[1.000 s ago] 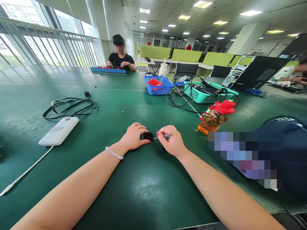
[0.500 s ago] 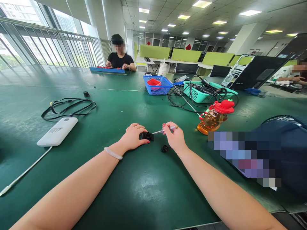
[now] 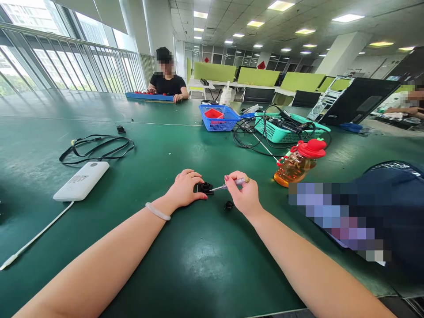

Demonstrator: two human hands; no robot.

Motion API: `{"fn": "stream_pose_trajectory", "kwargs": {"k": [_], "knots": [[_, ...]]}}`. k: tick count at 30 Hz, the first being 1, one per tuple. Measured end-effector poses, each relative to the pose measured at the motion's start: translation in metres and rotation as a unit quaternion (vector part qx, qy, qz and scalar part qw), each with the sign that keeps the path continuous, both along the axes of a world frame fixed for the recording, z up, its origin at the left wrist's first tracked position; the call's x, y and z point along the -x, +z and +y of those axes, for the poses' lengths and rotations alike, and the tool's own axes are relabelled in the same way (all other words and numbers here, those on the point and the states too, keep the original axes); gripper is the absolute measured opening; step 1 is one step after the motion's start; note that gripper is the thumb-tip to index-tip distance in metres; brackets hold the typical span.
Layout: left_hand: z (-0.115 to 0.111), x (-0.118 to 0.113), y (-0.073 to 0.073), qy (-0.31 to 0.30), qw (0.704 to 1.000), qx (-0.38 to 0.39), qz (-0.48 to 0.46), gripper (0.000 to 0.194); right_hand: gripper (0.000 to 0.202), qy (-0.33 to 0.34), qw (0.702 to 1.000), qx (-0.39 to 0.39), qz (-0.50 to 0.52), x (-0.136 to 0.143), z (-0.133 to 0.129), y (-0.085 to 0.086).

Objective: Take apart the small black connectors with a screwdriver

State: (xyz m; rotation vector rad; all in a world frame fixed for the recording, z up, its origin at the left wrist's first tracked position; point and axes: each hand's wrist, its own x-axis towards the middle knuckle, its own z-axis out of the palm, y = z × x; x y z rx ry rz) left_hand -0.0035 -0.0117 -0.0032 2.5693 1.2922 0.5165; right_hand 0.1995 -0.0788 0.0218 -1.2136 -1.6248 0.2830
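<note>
A small black device with a round raised part [image 3: 207, 187] lies on the green table [image 3: 198, 260]. My left hand [image 3: 185, 190] grips it from the left, thumb along its near side and fingers along its far side. In my right hand [image 3: 245, 194] is a slim screwdriver [image 3: 236, 181] with a clear handle, held like a pen. Its tip points left and meets the device's right side; whether it sits in a screw is too small to tell. A small black round part [image 3: 228, 206] rests on the table just left of my right wrist.
A white power bank [image 3: 81, 181] with a cable and a black strap [image 3: 96, 150] lie at left. Beyond are a blue basket [image 3: 218, 126] and a teal basket [image 3: 281, 134] of cables. An amber bottle [image 3: 291, 170] stands right, near dark fabric [image 3: 397, 207]. A person [image 3: 167, 84] sits opposite.
My right hand has shifted slightly, and the screwdriver tip has moved a little nearer me along the device. My left hand keeps its hold. The person opposite has moved their hands.
</note>
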Motion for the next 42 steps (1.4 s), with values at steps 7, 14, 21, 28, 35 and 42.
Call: {"fn": "stream_pose_trajectory", "kwargs": {"k": [7,14,21,28,35,42], "knots": [[-0.001,-0.001,0.001,0.002,1.000,-0.012,0.006,0.049,0.019,0.135,0.982,0.017,-0.130,0.009,0.000,-0.007],[0.000,0.000,0.000,-0.006,1.000,-0.022,0.008,0.048,0.008,0.136,0.986,0.081,-0.060,0.007,0.002,-0.008],[-0.001,0.000,0.002,-0.005,1.000,-0.022,0.010,0.047,0.015,0.067,0.998,0.004,0.006,0.001,0.001,-0.005],[-0.001,0.000,0.001,-0.013,1.000,-0.023,-0.010,0.043,0.013,0.093,0.992,0.083,-0.018,0.004,0.009,-0.008],[-0.003,-0.001,0.009,-0.032,0.998,-0.026,-0.051,0.037,0.012,0.083,0.995,0.059,0.024,0.000,0.011,-0.009],[-0.005,-0.001,0.011,0.054,0.995,-0.049,-0.063,0.040,0.041,0.035,0.960,0.007,0.278,-0.016,0.024,-0.013]]}}
